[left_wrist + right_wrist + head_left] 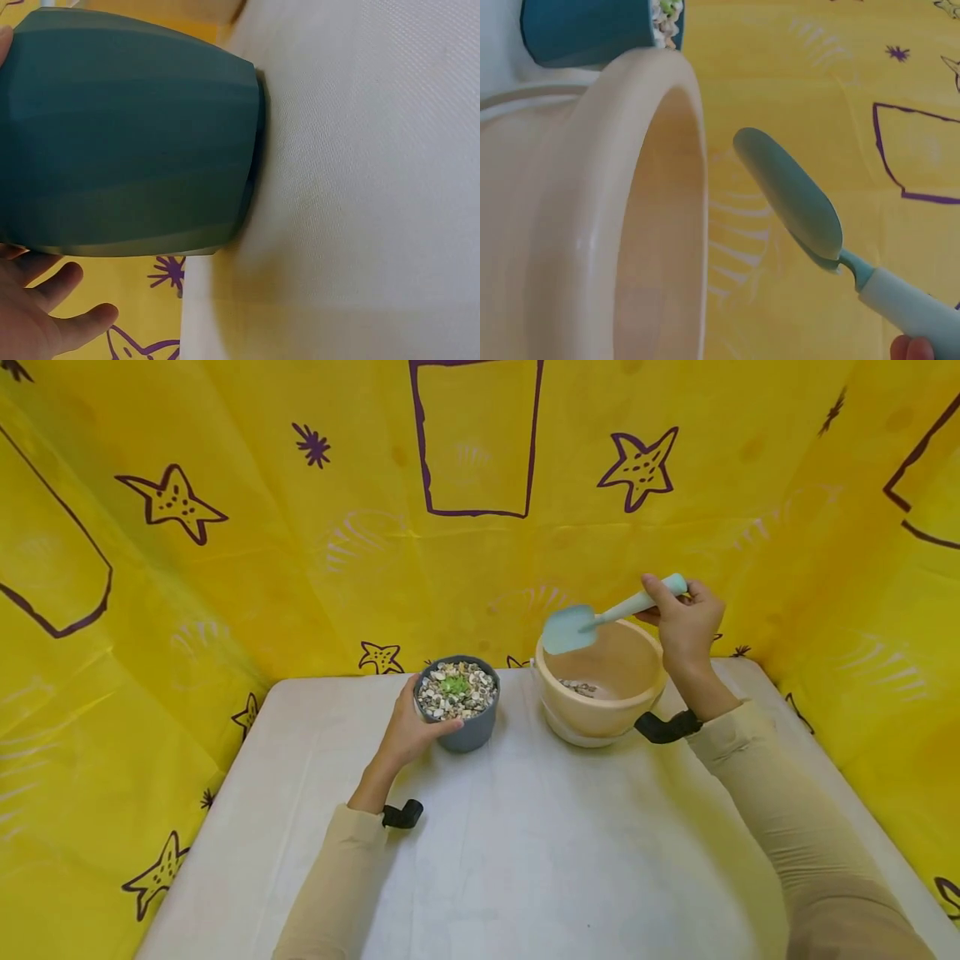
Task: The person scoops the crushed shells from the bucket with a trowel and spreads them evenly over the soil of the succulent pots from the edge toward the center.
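Observation:
A small dark blue-grey flower pot [469,733], filled with pale pebbles around a green succulent [454,685], stands on the table. My left hand [408,727] holds this pot at its left side, thumb across the front; in the left wrist view some fingers [64,285] spread off its wall. To the right is a larger beige pot [592,720] with a few pebbles [580,687] at its bottom. My right hand [688,625] grips a light-green trowel [572,628] by the handle. Its blade hangs above the beige pot's rim and looks bare in the right wrist view.
A white cloth covers the table [480,877]. Close behind both pots rises a yellow curtain [360,593] with purple starfish drawings, which also encloses the left and right sides. Each wrist wears a black mount [403,814].

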